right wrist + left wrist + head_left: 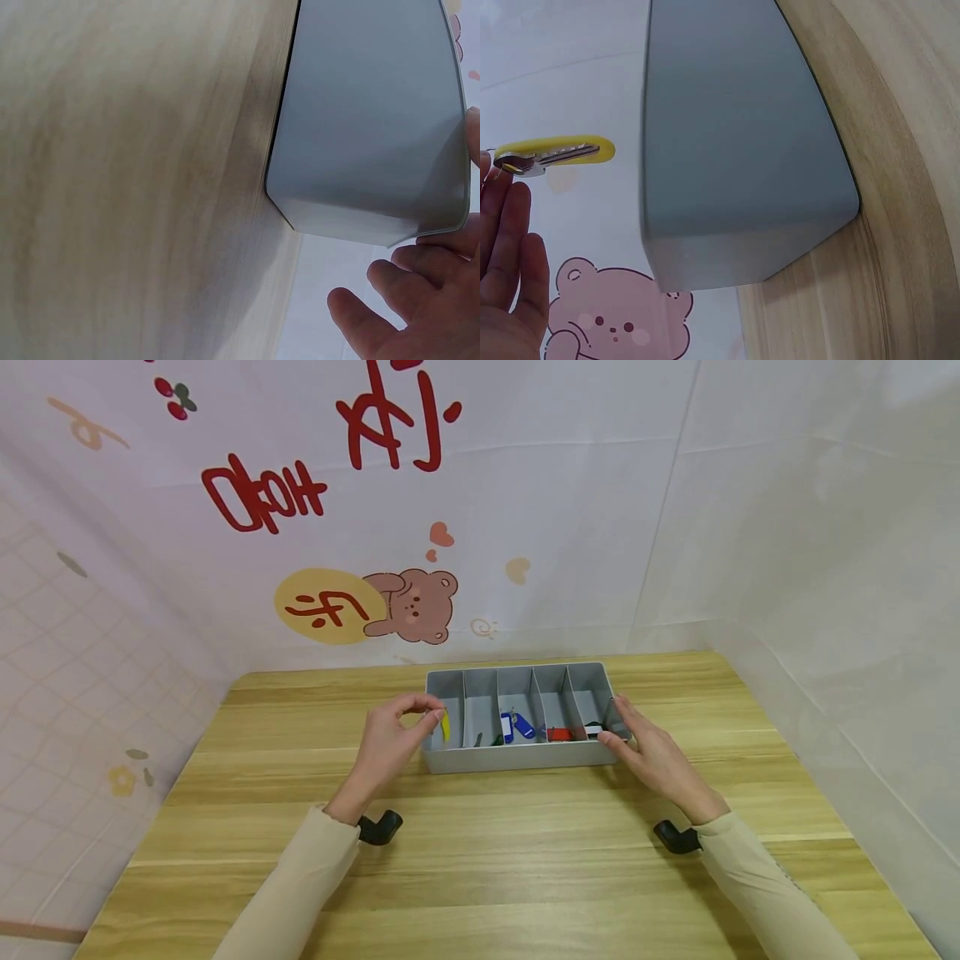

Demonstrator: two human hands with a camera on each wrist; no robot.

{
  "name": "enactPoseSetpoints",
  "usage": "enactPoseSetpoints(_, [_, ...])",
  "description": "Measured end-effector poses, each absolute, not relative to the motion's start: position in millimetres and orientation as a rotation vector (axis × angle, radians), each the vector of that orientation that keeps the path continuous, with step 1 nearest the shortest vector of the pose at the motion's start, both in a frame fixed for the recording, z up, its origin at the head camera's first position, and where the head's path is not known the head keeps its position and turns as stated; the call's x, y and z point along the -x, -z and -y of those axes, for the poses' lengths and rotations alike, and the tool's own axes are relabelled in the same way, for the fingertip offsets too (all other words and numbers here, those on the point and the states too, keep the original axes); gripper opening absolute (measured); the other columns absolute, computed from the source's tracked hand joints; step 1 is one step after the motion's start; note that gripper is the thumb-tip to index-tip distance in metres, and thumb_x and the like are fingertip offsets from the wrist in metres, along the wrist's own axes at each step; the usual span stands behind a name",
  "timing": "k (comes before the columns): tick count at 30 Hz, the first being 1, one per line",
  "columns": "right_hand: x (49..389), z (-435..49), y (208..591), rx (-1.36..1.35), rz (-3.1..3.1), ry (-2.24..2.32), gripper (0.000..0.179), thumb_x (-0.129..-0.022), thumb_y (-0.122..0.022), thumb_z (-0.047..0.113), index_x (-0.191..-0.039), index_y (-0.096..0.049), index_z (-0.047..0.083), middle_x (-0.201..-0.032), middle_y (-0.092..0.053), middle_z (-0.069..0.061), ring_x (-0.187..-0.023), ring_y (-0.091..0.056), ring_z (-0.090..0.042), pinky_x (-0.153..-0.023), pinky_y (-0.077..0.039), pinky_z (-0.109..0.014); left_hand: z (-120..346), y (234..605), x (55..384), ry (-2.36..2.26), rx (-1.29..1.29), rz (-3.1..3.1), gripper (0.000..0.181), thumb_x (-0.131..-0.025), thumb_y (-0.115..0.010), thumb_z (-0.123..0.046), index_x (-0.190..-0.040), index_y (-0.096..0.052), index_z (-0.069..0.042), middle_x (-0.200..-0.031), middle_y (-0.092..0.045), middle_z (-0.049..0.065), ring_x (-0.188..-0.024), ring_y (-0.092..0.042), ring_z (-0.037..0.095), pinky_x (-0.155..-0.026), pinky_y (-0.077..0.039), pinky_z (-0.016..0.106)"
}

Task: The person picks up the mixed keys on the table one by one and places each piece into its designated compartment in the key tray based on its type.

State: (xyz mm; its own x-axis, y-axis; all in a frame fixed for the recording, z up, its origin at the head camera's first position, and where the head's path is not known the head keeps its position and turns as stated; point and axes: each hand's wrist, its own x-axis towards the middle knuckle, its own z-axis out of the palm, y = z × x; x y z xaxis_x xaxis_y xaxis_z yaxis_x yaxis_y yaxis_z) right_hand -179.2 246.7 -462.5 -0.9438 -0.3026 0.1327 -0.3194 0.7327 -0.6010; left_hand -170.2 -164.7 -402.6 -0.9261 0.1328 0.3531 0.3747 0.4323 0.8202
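My left hand (390, 737) pinches the ring of a key with a yellow tag (446, 727) at the left end of a grey divided box (517, 757). In the left wrist view the metal key (568, 154) hangs against its yellow tag. My right hand (660, 762) holds the box's front right corner, thumb over the front rim and fingers at the end wall. Inside the box are blue key tags (523, 725) in the middle compartment, a red tag (559, 734) to their right and a black-and-white one (593, 729) near my right thumb.
A dark green piece (498, 740) shows low in the second compartment, partly hidden by the front wall. The box stands on a wooden table (517, 868) near its back edge. Behind it hangs a white printed cloth (570, 527) with a bear picture.
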Motion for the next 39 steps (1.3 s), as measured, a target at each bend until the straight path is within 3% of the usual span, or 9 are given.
enactPoseSetpoints(13, [179.4,-246.1,463.0,-0.517,2.896,-1.023,0.082,-0.107,-0.056,0.044,-0.164,-0.019,-0.001,-0.168,-0.021,-0.025,-0.150,-0.028,-0.048,-0.116,-0.029,-0.065,166.7,417.0,189.4,1.423,0.414,2.531,0.008,-0.097,-0.073,-0.009,-0.104,-0.078,-0.009,-0.101,-0.075,0.003,-0.104,-0.067,0.024,-0.094,-0.055,0.051])
enactPoseSetpoints(23, [180.6,-246.5,463.8,-0.510,2.900,-1.010,0.082,-0.107,-0.056,0.044,-0.163,-0.019,-0.002,-0.168,-0.021,-0.025,-0.150,-0.028,-0.048,-0.116,-0.028,-0.065,168.2,430.4,201.1,1.288,0.490,2.557,0.005,-0.096,-0.074,-0.006,-0.099,-0.077,-0.007,-0.099,-0.075,0.006,-0.087,-0.068,0.024,-0.081,-0.057,0.049])
enactPoseSetpoints(30, [180.4,-246.6,463.2,-0.509,2.899,-1.001,0.082,-0.106,-0.057,0.045,-0.163,-0.020,-0.003,-0.167,-0.022,-0.026,-0.150,-0.028,-0.048,-0.116,-0.028,-0.065,168.3,437.6,207.1,1.194,0.496,2.569,0.004,-0.094,-0.077,-0.006,-0.096,-0.077,-0.003,-0.121,-0.069,0.014,-0.116,-0.064,0.035,-0.104,-0.046,0.055])
enactPoseSetpoints(39, [179.9,-246.0,462.5,-0.521,2.898,-1.011,0.082,-0.107,-0.057,0.044,-0.163,-0.020,-0.003,-0.167,-0.021,-0.025,-0.151,-0.027,-0.047,-0.116,-0.028,-0.065,166.7,442.5,210.8,1.051,0.481,2.659,0.005,-0.091,-0.078,-0.007,-0.092,-0.077,-0.003,-0.133,-0.063,0.019,-0.125,-0.059,0.041,-0.106,-0.043,0.058])
